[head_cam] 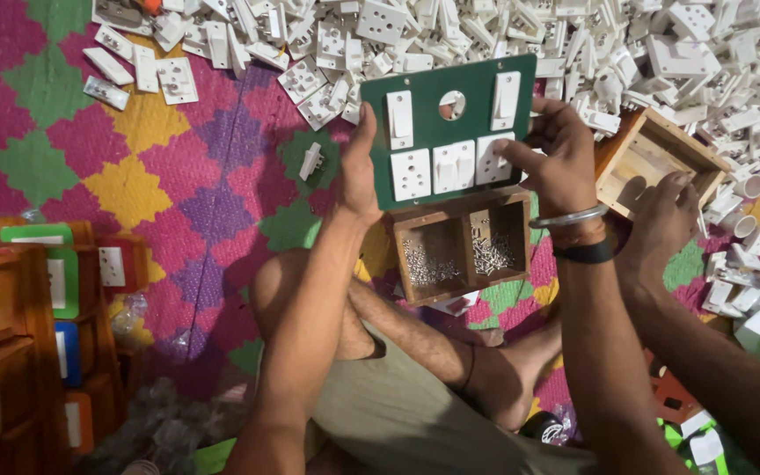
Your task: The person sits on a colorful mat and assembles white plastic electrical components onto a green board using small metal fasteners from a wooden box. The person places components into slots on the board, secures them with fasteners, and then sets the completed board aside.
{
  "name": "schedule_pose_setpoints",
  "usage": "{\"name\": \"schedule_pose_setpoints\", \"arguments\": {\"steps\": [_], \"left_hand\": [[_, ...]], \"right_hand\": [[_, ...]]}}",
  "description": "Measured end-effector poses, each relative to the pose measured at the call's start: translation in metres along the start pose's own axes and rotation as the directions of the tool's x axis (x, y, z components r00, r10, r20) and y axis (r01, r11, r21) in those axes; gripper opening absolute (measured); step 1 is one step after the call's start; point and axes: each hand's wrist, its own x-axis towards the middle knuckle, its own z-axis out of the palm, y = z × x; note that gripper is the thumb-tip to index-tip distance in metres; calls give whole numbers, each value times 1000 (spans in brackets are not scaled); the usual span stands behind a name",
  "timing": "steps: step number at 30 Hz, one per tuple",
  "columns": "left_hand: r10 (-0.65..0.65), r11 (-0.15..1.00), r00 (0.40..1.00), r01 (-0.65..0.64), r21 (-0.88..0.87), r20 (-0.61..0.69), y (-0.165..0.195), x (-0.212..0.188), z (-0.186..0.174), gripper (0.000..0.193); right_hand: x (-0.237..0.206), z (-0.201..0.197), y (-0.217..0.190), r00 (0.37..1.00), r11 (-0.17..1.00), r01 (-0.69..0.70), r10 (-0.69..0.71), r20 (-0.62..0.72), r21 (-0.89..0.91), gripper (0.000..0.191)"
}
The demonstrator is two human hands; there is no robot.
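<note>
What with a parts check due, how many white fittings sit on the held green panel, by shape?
Tall narrow fittings: 2
Square fittings: 3
Total: 5, all on the green panel gripped by the left hand and right hand.

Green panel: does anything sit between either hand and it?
Nothing visible does. The left hand already grips the green panel's left edge, and the right hand holds its right side, a finger pressing a white socket. A co-worker's hand stays apart, right.
</note>
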Motion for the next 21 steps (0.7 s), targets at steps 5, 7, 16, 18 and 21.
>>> {"name": "schedule_pose_setpoints", "arguments": {"steps": [5, 7, 16, 18, 21], "left_hand": [[1, 1000, 1000, -1, 4, 31, -5, 3, -4, 65], [6, 1000, 998, -6, -6, 60, -5, 6, -6, 66], [661, 302, 746, -363, 882, 80, -9, 6, 10, 82], [628, -171, 645, -431, 886, 436, -7, -3, 21, 85], [330, -366, 618, -613, 700, 714, -3, -12, 35, 80]], "right_hand": [[-2, -1, 12, 998, 994, -30, 24, -61, -100, 31], [-2, 0, 12, 998, 991, -3, -6, -67, -133, 29], [-2, -1, -26, 976, 969, 210, -201, 82, -132, 33], [2, 2, -42, 951, 891, 309, -288, 112, -333, 33], [5, 4, -74, 930, 795, 366, -336, 151, -483, 40]]}}
